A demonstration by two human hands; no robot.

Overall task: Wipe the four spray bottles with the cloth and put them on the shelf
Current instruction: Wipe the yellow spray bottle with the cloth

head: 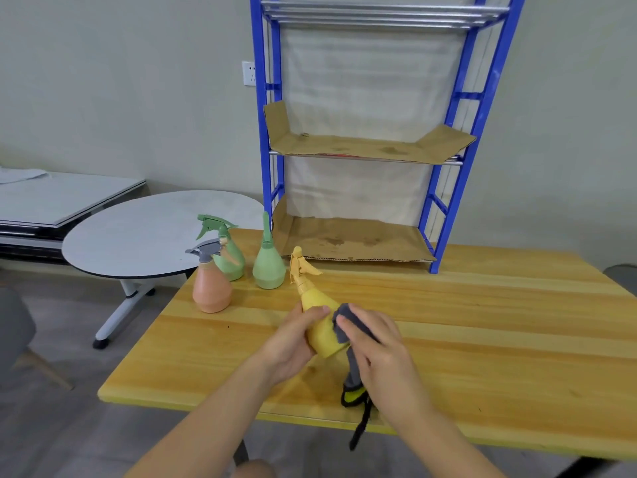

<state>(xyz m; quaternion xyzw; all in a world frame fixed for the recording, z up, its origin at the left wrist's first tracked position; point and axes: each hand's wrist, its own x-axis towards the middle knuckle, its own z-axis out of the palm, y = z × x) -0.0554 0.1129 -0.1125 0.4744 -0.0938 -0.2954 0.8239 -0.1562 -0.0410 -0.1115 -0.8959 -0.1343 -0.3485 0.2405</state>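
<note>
My left hand (291,343) grips a yellow spray bottle (319,317) by its body, tilted with the nozzle pointing away, above the wooden table (482,339). My right hand (379,350) holds a grey cloth (344,322) against the bottle's right side; the cloth's yellow-and-black end (353,395) hangs below. An orange spray bottle (211,288) with a grey head and two green spray bottles (229,251) (269,263) stand at the table's back left. The blue shelf (444,215) with cardboard-lined levels stands at the table's back edge.
A round grey side table (138,232) stands left of the wooden table. Flat grey boards (62,198) lie stacked by the wall at far left. A grey chair (13,326) shows at the left edge. A wall socket (249,73) is beside the shelf.
</note>
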